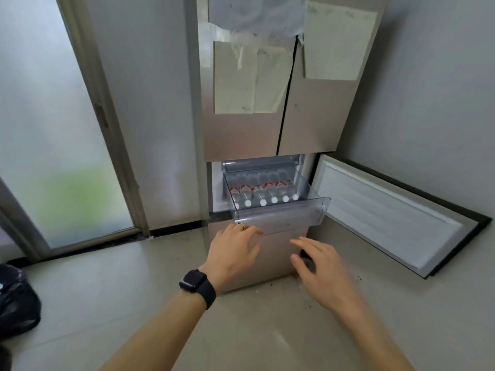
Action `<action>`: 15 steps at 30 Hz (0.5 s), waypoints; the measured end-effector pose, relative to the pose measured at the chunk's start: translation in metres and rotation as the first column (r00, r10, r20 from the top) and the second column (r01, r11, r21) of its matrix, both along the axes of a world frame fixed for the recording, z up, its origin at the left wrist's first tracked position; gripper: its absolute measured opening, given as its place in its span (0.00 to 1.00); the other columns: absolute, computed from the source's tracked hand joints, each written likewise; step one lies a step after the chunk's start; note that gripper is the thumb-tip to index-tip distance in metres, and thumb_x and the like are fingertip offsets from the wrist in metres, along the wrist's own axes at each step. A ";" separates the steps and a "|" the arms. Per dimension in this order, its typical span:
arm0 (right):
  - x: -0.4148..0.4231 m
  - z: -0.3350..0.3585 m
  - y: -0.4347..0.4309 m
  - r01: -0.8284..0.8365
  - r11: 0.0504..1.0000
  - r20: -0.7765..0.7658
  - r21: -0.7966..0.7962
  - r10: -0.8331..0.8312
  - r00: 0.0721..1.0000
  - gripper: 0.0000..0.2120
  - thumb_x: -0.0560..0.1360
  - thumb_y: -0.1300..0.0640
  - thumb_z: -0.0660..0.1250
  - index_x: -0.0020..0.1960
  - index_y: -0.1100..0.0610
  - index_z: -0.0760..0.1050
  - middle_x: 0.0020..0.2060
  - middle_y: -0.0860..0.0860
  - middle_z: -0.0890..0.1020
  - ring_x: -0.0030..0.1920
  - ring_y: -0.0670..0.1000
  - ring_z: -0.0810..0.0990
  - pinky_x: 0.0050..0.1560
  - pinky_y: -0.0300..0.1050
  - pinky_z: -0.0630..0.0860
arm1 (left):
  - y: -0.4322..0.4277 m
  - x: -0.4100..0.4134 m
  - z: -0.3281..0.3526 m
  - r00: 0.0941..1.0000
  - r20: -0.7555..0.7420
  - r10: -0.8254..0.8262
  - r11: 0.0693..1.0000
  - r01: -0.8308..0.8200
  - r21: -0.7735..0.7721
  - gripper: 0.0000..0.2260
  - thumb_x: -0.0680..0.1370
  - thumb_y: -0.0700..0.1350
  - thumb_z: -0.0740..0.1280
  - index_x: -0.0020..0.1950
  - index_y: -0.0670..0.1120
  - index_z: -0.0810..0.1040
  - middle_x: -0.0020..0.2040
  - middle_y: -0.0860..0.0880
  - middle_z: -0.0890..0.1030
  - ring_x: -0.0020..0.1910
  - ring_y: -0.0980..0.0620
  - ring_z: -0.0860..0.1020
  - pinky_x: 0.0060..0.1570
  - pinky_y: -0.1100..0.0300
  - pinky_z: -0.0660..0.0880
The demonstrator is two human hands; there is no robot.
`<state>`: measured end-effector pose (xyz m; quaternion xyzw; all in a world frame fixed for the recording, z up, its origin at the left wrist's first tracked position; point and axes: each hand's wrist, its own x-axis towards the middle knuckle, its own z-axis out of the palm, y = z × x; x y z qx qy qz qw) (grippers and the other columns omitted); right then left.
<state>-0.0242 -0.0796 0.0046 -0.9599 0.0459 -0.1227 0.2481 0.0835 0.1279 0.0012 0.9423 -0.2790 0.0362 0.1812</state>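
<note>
While L hand point(235, 253) & R hand point(321, 271) spread, empty, clear drawer point(281, 215) w/ bottles point(262, 194) just above fingertips point(255, 231)

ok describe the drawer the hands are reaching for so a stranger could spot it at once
Find the tall beige fridge with papers taped to its upper doors. Below them the lower door stands open, and a clear drawer juts out of that opening. Unlike the clear tray above it, set further back, this one holds a row of white-capped, red-labelled water bottles.
</note>
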 end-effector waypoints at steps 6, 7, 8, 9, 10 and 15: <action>0.072 -0.008 -0.069 0.098 0.995 -0.066 0.011 -0.097 0.993 0.20 0.81 0.42 0.60 0.72 0.42 0.70 0.68 0.36 0.71 0.71 0.42 0.65 0.65 0.35 0.61 | -0.075 0.090 -0.009 0.992 -0.092 -0.086 0.996 0.086 -0.003 0.18 0.82 0.56 0.61 0.72 0.58 0.72 0.69 0.52 0.75 0.68 0.50 0.72 0.64 0.51 0.72; 0.085 -0.011 -0.079 0.114 0.993 -0.076 0.025 -0.112 0.991 0.20 0.81 0.43 0.60 0.72 0.42 0.70 0.67 0.36 0.71 0.71 0.42 0.65 0.63 0.34 0.60 | -0.087 0.103 -0.013 0.990 -0.110 -0.094 0.996 0.093 -0.007 0.18 0.82 0.56 0.61 0.72 0.58 0.72 0.69 0.51 0.75 0.68 0.50 0.72 0.64 0.51 0.72; 0.097 -0.014 -0.090 0.121 0.992 -0.085 0.037 -0.117 0.989 0.20 0.81 0.43 0.61 0.72 0.42 0.69 0.66 0.35 0.71 0.70 0.42 0.65 0.62 0.34 0.60 | -0.099 0.117 -0.017 0.987 -0.127 -0.098 0.995 0.098 -0.009 0.18 0.82 0.56 0.61 0.71 0.58 0.72 0.69 0.51 0.75 0.68 0.50 0.72 0.64 0.51 0.72; 0.111 -0.017 -0.100 0.123 0.991 -0.101 0.047 -0.118 0.988 0.20 0.81 0.43 0.61 0.72 0.42 0.69 0.65 0.34 0.70 0.69 0.41 0.66 0.61 0.34 0.61 | -0.111 0.130 -0.022 0.985 -0.142 -0.102 0.995 0.102 -0.009 0.18 0.82 0.56 0.61 0.71 0.59 0.72 0.69 0.51 0.75 0.68 0.50 0.73 0.63 0.52 0.73; 0.126 -0.020 -0.111 0.123 0.991 -0.114 0.057 -0.116 0.987 0.20 0.81 0.43 0.60 0.72 0.42 0.69 0.65 0.34 0.70 0.69 0.42 0.66 0.61 0.34 0.62 | -0.123 0.144 -0.027 0.981 -0.162 -0.104 0.995 0.104 -0.010 0.18 0.82 0.56 0.61 0.71 0.59 0.72 0.68 0.51 0.75 0.68 0.50 0.73 0.62 0.52 0.73; 0.218 -0.044 -0.170 0.114 0.988 -0.185 0.107 -0.093 0.978 0.23 0.80 0.44 0.62 0.74 0.47 0.68 0.71 0.44 0.72 0.72 0.48 0.67 0.67 0.40 0.64 | -0.185 0.224 -0.054 0.963 -0.265 -0.053 0.998 0.055 -0.001 0.18 0.81 0.56 0.61 0.71 0.58 0.72 0.69 0.51 0.75 0.66 0.49 0.74 0.61 0.50 0.74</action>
